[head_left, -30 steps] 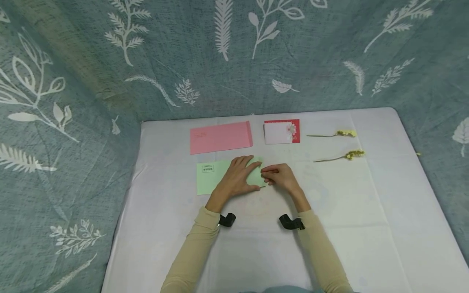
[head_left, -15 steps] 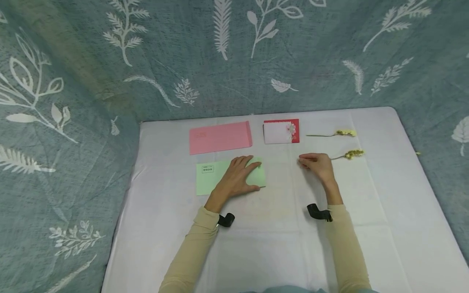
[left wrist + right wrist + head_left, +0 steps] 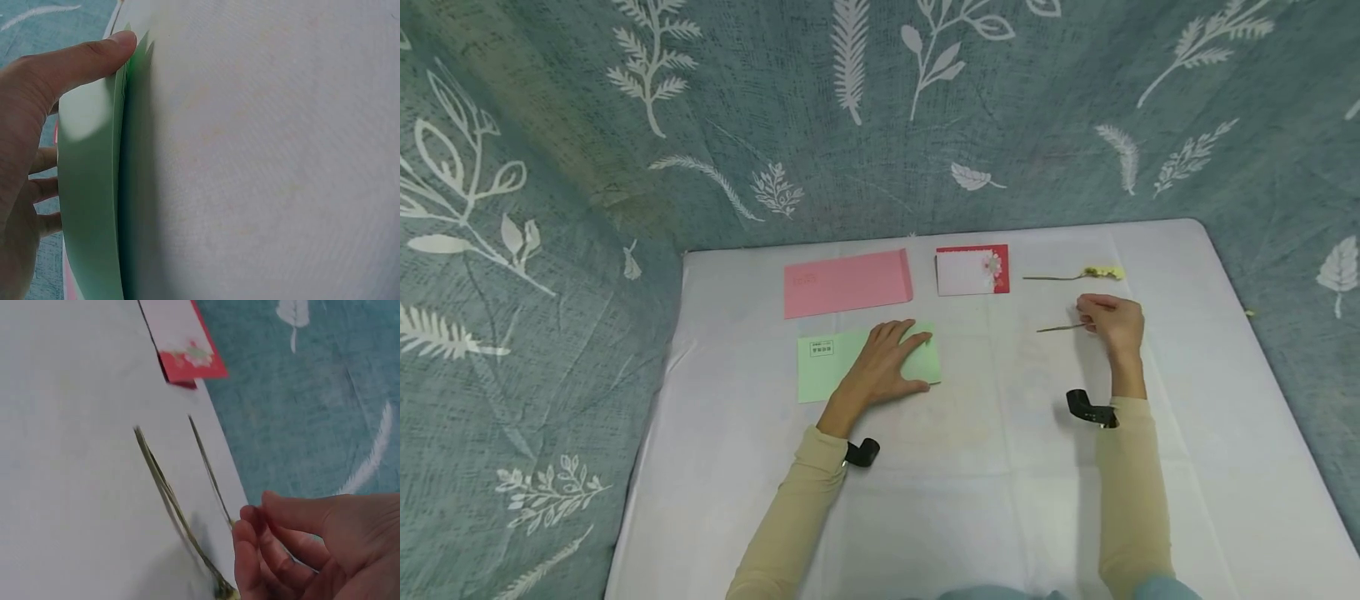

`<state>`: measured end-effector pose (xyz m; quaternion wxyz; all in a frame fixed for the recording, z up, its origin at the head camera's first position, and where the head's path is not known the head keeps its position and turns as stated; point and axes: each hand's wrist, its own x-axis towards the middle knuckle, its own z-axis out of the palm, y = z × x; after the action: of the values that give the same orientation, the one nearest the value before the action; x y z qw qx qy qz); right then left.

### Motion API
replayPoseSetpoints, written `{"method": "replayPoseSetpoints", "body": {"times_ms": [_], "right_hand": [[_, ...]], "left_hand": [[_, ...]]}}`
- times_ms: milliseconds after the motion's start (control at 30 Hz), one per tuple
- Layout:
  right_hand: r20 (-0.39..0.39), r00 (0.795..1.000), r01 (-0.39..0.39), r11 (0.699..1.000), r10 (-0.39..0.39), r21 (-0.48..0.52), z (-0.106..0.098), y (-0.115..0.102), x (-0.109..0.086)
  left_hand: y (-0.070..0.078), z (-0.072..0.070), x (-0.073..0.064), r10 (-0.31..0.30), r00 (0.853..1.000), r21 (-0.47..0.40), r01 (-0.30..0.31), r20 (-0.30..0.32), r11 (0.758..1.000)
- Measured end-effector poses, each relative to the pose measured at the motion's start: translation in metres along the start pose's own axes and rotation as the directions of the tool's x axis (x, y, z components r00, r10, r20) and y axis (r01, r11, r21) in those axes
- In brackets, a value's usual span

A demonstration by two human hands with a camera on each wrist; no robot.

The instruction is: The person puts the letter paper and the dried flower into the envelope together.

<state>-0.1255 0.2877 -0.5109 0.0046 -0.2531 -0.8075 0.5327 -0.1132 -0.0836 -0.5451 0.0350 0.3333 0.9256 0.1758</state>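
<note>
My left hand (image 3: pixel 880 364) spans the right end of a green envelope (image 3: pixel 826 367), thumb at its near edge and fingers at its far edge. In the left wrist view, the thumb presses the rim of the bowed green paper (image 3: pixel 87 181), with a dark shadow beside it. Over the near yellow flower sprig (image 3: pixel 1056 328) hovers my right hand (image 3: pixel 1114 323), hiding its bloom in the head view. The right wrist view shows these fingers curled, thumb against index, with nothing visible between them. The sprig's stem (image 3: pixel 165 484) lies on the table below.
A second yellow flower sprig (image 3: pixel 1101 272) lies farther back. A pink envelope (image 3: pixel 847 283) and a red and white card (image 3: pixel 964 272) lie along the back of the white table (image 3: pixel 970 517). A leaf-patterned curtain (image 3: pixel 820 125) hangs behind.
My right hand has left the green envelope's right end and moved right, now over the near flower sprig. The left hand stays on the green envelope.
</note>
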Motion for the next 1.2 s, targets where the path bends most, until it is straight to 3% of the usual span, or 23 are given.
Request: {"method": "replayPoseSetpoints", "body": {"times_ms": [133, 233, 333, 467, 800, 1000, 1200], "right_hand": [[-0.114, 0.993, -0.06, 0.985, 0.041, -0.163, -0.011, 0.0, 0.007], [-0.176, 0.982, -0.119, 0.938, 0.064, -0.325, -0.015, 0.001, 0.011], [-0.218, 0.973, -0.163, 0.901, 0.079, -0.402, -0.017, 0.005, 0.014], [-0.262, 0.959, -0.213, 0.882, 0.106, -0.42, -0.019, 0.008, 0.016], [-0.341, 0.931, -0.259, 0.891, 0.128, -0.372, -0.033, 0.007, 0.021], [-0.314, 0.94, -0.261, 0.881, 0.137, -0.395, -0.04, 0.01, 0.026], [-0.236, 0.959, -0.251, 0.865, 0.159, -0.435, -0.042, 0.01, 0.028]], "left_hand": [[0.0, -0.001, 0.001, 0.004, 1.0, -0.005, -0.004, -0.007, 1.0], [0.001, -0.001, 0.001, -0.002, 1.0, 0.005, 0.002, -0.003, 1.0], [0.001, -0.001, 0.001, -0.004, 1.0, 0.004, 0.003, 0.008, 1.0], [0.001, 0.0, 0.001, -0.001, 1.0, -0.008, 0.001, 0.018, 1.0], [0.001, -0.001, 0.002, -0.004, 1.0, 0.002, 0.004, 0.015, 1.0], [0.001, -0.001, 0.002, -0.002, 1.0, 0.008, 0.002, 0.014, 1.0], [0.001, -0.001, 0.001, -0.002, 1.0, 0.003, 0.002, 0.005, 1.0]]}}
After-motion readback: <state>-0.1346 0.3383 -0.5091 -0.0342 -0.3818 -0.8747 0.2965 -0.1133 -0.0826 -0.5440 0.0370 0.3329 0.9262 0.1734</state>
